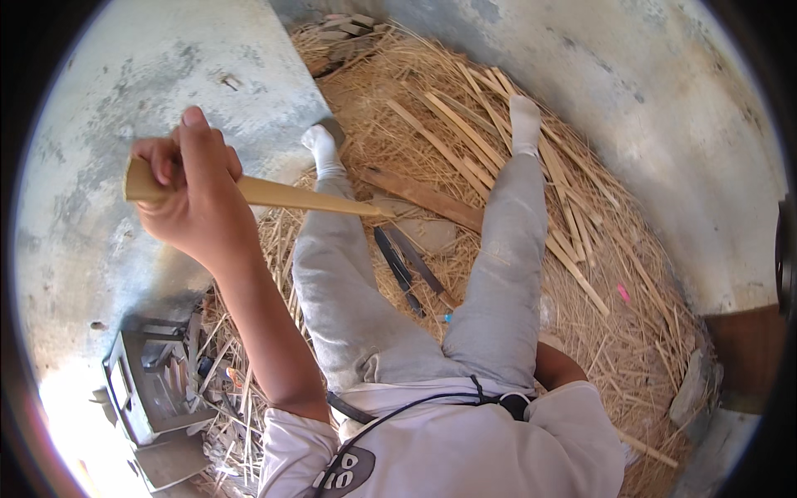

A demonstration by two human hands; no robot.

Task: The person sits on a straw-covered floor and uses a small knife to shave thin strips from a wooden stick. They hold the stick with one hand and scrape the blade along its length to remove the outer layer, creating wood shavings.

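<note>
Bamboo stick (282,195), pale yellow and tapering, is held raised above our left leg (340,282), its thin end pointing toward the wooden plank (423,197) between our legs. Beneath us we note a wide bed of straw and shavings (631,332) strewn with split bamboo strips (452,124). Our left hand (195,195) has its grip closed around the stick's thick end. Two dark knives (407,266) lie between the legs. Our right hand is hidden behind the body.

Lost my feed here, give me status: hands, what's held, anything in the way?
Left hand shut on bamboo stick, raised over left leg. Right hand out of view behind body. Two dark blades lie on straw between legs, under stick tip.
</note>
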